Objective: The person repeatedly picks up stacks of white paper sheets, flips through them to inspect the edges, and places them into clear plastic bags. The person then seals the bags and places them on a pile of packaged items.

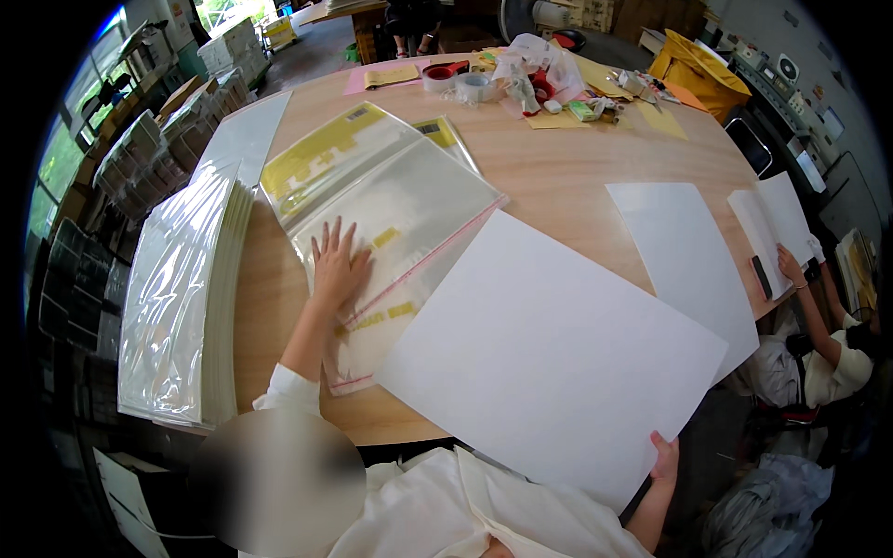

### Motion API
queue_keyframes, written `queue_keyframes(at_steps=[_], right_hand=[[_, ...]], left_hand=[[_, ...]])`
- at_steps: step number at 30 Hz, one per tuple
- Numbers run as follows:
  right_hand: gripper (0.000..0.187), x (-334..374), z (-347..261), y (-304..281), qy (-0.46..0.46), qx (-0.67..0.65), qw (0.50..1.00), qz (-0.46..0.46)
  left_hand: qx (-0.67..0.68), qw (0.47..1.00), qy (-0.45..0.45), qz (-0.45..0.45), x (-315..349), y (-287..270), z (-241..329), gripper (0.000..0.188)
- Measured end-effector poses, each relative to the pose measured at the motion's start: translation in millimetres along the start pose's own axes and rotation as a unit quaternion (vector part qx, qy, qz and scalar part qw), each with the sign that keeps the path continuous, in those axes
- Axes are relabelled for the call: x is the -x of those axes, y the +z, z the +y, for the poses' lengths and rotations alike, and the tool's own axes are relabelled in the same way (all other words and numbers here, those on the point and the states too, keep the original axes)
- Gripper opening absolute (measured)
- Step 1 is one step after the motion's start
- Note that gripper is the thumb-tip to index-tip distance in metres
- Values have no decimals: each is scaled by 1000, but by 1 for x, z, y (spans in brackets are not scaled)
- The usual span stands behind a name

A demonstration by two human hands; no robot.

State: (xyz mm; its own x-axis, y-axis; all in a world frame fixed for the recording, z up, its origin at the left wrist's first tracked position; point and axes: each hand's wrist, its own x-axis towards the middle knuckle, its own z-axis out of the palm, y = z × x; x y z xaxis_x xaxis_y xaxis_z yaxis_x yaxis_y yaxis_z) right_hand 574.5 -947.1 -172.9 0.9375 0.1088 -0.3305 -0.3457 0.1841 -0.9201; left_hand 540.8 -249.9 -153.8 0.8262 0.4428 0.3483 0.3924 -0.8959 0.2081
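My left hand (339,272) lies flat with its fingers spread on a pile of clear plastic bags (420,200). These have yellow printed patches and a red-pink strip along one edge. My right hand (663,460) grips a large white sheet (549,344) near its lower right corner, thumb on top and the other fingers hidden underneath. The sheet is tilted across the table's front edge, and its left part covers some of the bags. To the left stands a tall stack of white sheets in shiny clear wrap (172,298).
Another white sheet (688,251) lies right on the wooden table (558,172). Tape rolls (476,88), plastic scraps and small items crowd the far side. At the right edge a co-worker's hand (791,265) holds white paper. Wrapped bundles (153,158) stand beyond the table's left side.
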Motion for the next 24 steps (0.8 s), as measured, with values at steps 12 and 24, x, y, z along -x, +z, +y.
queue_keyframes(at_steps=[12, 24], right_hand=[[57, -17, 13, -9, -11, -20, 999, -35], [57, -49, 9, 9, 32, 18, 996, -78]], left_hand=[[103, 994, 35, -2, 20, 1, 12, 39], [160, 987, -3, 25, 14, 0, 19, 27]])
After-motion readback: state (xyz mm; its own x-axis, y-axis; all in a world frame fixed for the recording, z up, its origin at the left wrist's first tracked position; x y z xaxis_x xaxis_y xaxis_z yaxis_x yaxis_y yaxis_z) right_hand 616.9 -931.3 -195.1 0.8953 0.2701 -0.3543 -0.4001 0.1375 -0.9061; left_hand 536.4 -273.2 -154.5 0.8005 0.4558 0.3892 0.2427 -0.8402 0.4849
